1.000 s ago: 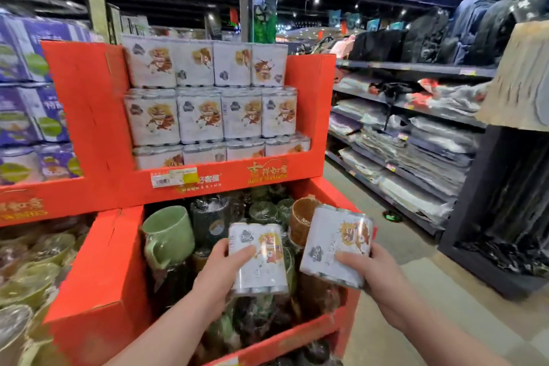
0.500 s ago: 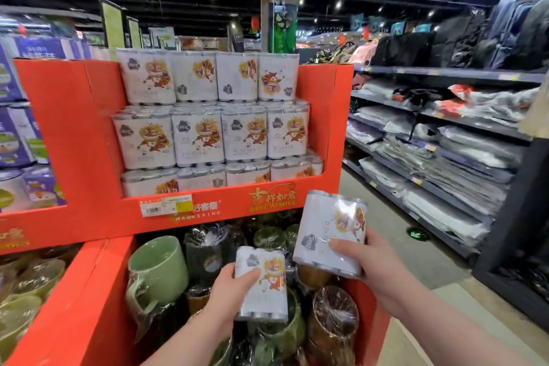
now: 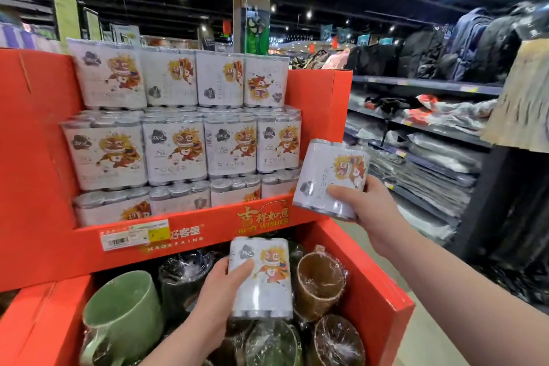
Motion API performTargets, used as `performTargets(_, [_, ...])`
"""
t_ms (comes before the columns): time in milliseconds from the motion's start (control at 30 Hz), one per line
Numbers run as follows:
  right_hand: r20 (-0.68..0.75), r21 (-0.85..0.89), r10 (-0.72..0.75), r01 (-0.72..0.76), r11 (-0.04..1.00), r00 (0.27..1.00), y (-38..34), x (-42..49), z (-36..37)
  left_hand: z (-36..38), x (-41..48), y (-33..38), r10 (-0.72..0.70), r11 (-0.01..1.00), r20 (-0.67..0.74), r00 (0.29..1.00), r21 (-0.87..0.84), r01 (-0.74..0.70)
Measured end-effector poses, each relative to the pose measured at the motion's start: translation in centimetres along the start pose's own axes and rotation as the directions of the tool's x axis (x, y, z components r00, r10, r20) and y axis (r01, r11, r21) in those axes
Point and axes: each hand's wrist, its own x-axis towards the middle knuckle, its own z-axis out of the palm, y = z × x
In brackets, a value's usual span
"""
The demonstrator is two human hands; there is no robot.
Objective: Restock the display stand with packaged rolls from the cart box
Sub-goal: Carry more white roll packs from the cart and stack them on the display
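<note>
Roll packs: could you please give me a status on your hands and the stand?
Left hand grips one roll pack above the wrapped mugs. Right hand holds a second roll pack at the right end of the display stand. Nothing blocks it.

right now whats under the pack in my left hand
Wrapped mugs in the red bin, a brown mug beside it. What lies directly behind the pack is covered.

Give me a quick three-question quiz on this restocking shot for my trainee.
1. True or false: the left hand grips one pack of rolls and the right hand grips another pack.
2. What fills the lower bin? A folded towels, B wrapped mugs, C bottles.
3. Fill in: the top row on the orange display stand shows ___ packs across.
Key: 1 true; 2 B; 3 four.
</note>
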Motion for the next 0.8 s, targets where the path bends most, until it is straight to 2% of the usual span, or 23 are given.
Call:
performTargets(100, [-0.086,-0.071,-0.082,0.076,0.995,0.993,-1.0,2.1,0.5,0.4,0.4,2.1,0.069,0.997,-0.002,0.998,-0.031,-0.069])
performTargets(233, [-0.174,-0.276,-0.228,0.175,0.945,0.958,-2.6,4.7,1.3,0.7,1.1,4.7,0.157,0.984,-0.075,0.985,-0.077,-0.163])
performTargets(433, [-0.155,-0.43,-0.344,0.251,0.867,0.926,-3.0,7.2,2.2,0.8,1.7,7.5,0.235,0.963,-0.108,0.966,-0.109,-0.247])
performTargets(600, [-0.154,-0.655,-0.478,0.273,0.705,0.865,-2.5,8.3,3.6,0.3,1.7,8.7,0.265,0.954,-0.128,0.956,-0.108,-0.279])
performTargets(700, [-0.125,-0.739,-0.49,0.248,0.627,0.863,-2.1,8.8,4.7,0.0,1.5,9.0,0.271,0.952,-0.135,0.953,-0.107,-0.286])
performTargets(800, [-0.161,-0.755,-0.475,0.202,0.624,0.865,-2.1,9.2,5.6,-0.4,1.5,9.3,0.265,0.952,-0.145,0.953,-0.114,-0.283])
